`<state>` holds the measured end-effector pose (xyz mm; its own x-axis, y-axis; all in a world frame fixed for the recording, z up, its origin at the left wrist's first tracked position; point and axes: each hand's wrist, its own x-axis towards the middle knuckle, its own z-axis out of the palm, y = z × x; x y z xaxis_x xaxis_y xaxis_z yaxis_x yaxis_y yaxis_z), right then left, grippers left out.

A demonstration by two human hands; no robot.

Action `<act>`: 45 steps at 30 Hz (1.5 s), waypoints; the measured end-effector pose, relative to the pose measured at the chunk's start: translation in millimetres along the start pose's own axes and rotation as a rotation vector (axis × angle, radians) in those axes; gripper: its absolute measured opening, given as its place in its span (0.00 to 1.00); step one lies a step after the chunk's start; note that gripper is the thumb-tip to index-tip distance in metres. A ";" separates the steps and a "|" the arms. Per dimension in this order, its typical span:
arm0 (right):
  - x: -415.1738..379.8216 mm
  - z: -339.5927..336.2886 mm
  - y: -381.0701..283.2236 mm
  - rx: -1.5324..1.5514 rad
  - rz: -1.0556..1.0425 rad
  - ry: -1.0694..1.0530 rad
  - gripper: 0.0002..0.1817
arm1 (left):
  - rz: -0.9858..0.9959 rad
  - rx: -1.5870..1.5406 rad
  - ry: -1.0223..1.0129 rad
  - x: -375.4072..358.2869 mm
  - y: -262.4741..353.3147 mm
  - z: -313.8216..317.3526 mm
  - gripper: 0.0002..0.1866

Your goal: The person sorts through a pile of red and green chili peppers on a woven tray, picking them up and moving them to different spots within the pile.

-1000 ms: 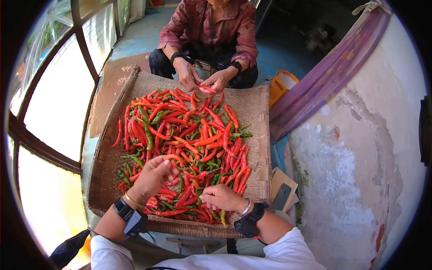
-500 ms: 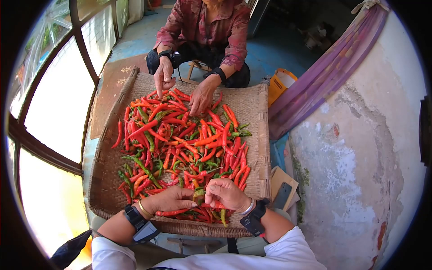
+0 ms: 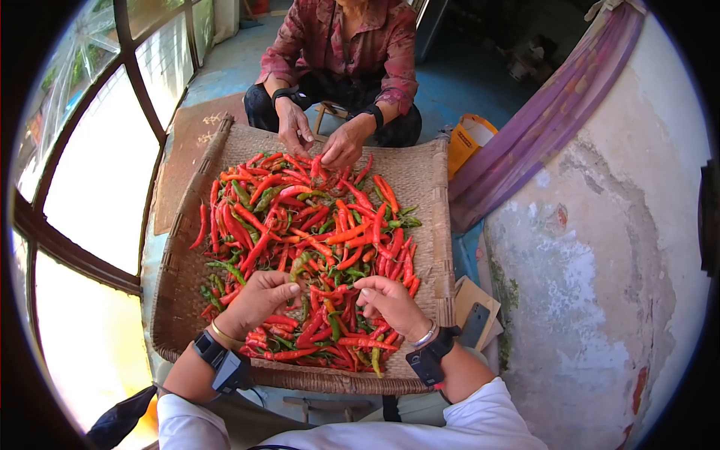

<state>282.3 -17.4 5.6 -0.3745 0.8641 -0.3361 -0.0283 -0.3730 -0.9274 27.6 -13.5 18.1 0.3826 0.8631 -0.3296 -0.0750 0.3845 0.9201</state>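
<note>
A heap of red chili peppers (image 3: 349,234), with green and orange ones mixed in, lies in a shallow woven basket (image 3: 427,169). My left hand (image 3: 259,301) is over the near left of the heap, fingers curled and thumb against the index finger; I cannot tell what is in them. A yellowish-green chili pepper (image 3: 300,264) shows just beyond those fingertips. Opposite, my right hand (image 3: 394,306) pinches thumb and forefinger together at the stem end of a red chili pepper (image 3: 330,292). More peppers lie below and between both hands.
Across the basket a person (image 3: 341,67) crouches, both hands at the heap's far edge. A yellow bag (image 3: 466,146) and a purple curtain (image 3: 540,112) are at the right. A phone (image 3: 473,325) lies on a board beside the basket; windows line the left side.
My hands have moved apart and away from me, over the middle of the heap. The other person's hands have come together at the far edge of the peppers.
</note>
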 end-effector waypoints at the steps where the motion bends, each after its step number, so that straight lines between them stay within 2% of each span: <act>1: 1.4 -0.5 1.0 -0.179 0.009 -0.011 0.14 | 0.068 -0.062 0.067 2.6 3.2 -7.7 0.10; 2: 3.0 -1.2 2.4 -0.357 0.019 -0.023 0.14 | 0.137 -0.124 0.135 5.0 4.8 -16.2 0.11; 3: 4.3 -2.6 6.2 -0.356 0.017 -0.022 0.14 | 0.237 -0.285 0.202 8.1 3.8 -23.0 0.15; 4: 5.3 -4.3 12.6 -0.629 -0.137 -0.070 0.16 | 0.371 -0.506 0.293 13.0 4.1 -23.6 0.20; 5: 6.1 -5.8 18.5 -0.901 -0.294 -0.119 0.17 | 0.380 -0.595 0.447 16.9 6.3 -25.8 0.21; 6: 6.9 -6.2 23.7 -0.900 -0.296 -0.118 0.17 | 0.388 -0.683 0.601 19.8 7.5 -28.0 0.22; 8: 8.9 -6.0 33.2 -1.070 -0.269 -0.222 0.19 | 0.377 -0.654 0.679 21.0 1.3 -30.1 0.20; 10: 8.6 -4.6 34.0 -1.095 -0.226 -0.283 0.20 | 0.365 -0.626 0.759 20.8 -10.1 -29.7 0.17; 12: 5.0 -1.4 32.1 -1.174 -0.161 -0.387 0.21 | 0.284 -0.582 0.422 17.6 -20.3 -27.0 0.12; 13: 3.6 0.3 34.1 -1.205 -0.173 -0.385 0.20 | 0.218 -0.518 0.364 16.0 -20.6 -19.3 0.08; 16: 9.2 1.1 39.7 -1.333 -0.058 -0.504 0.22 | 0.074 -0.275 0.148 11.2 -27.7 4.0 0.09; 17: 9.5 1.9 40.0 -1.333 -0.058 -0.504 0.22 | 0.074 -0.275 0.148 9.6 -34.0 9.7 0.09; 19: 9.6 3.5 41.1 -1.338 -0.059 -0.467 0.20 | -0.027 0.029 -0.102 8.5 -51.6 18.5 0.11; 20: 10.2 6.0 42.3 -1.336 -0.058 -0.467 0.20 | -0.029 0.029 -0.102 7.6 -60.8 20.9 0.11; 22: 11.5 13.1 45.8 -1.339 -0.035 -0.271 0.17 | -0.052 0.393 -0.355 5.9 -69.4 26.3 0.12; 23: 13.3 14.7 49.0 -1.338 -0.035 -0.271 0.17 | -0.052 0.393 -0.355 4.6 -68.7 27.9 0.12; 25: 17.6 16.5 55.0 -1.198 -0.037 -0.206 0.14 | -0.049 0.623 -0.468 -1.7 -53.4 34.2 0.14; 29: 19.5 18.9 52.0 -1.079 0.021 -0.230 0.13 | -0.085 0.664 -0.451 2.6 -56.8 31.9 0.16; 31: 13.7 23.2 44.8 -0.895 -0.085 -0.207 0.12 | 0.016 0.344 -0.271 3.5 -62.1 31.3 0.19; 32: 11.0 24.0 41.5 -0.895 -0.084 -0.208 0.12 | 0.016 0.342 -0.271 2.3 -60.1 31.0 0.19; 34: 5.9 24.6 34.1 -0.735 0.027 -0.266 0.12 | 0.397 0.797 -0.159 -2.7 -40.8 34.7 0.22; 35: 3.5 24.7 29.6 -0.736 0.026 -0.267 0.12 | 0.398 0.798 -0.158 -2.6 -41.6 35.1 0.22; 37: -0.7 24.9 22.0 -0.683 0.111 -0.359 0.09 | 0.599 0.862 -0.184 -3.0 -44.2 36.3 0.24; 38: -1.9 25.6 19.7 -0.684 0.111 -0.359 0.09 | 0.599 0.861 -0.183 -4.9 -40.6 37.5 0.24; 40: -3.7 26.2 17.4 -0.544 0.259 -0.382 0.07 | 0.342 0.957 -0.216 -10.6 -29.6 40.4 0.20; 41: -3.8 26.3 18.7 -0.544 0.259 -0.382 0.07 | 0.342 0.957 -0.215 -8.8 -32.3 38.4 0.20; 43: -4.1 26.5 22.5 -0.351 0.212 -0.337 0.05 | 0.403 1.017 -0.349 -3.7 -40.9 31.9 0.16; 45: -4.3 24.8 21.8 -0.323 0.188 -0.338 0.06 | 0.360 1.030 -0.369 -3.8 -43.1 31.6 0.14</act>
<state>260.2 -37.6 -9.1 -0.6261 0.6146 -0.4798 0.3369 -0.3418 -0.8773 58.5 -43.7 -13.6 0.7509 0.6548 -0.0866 0.4880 -0.4616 0.7408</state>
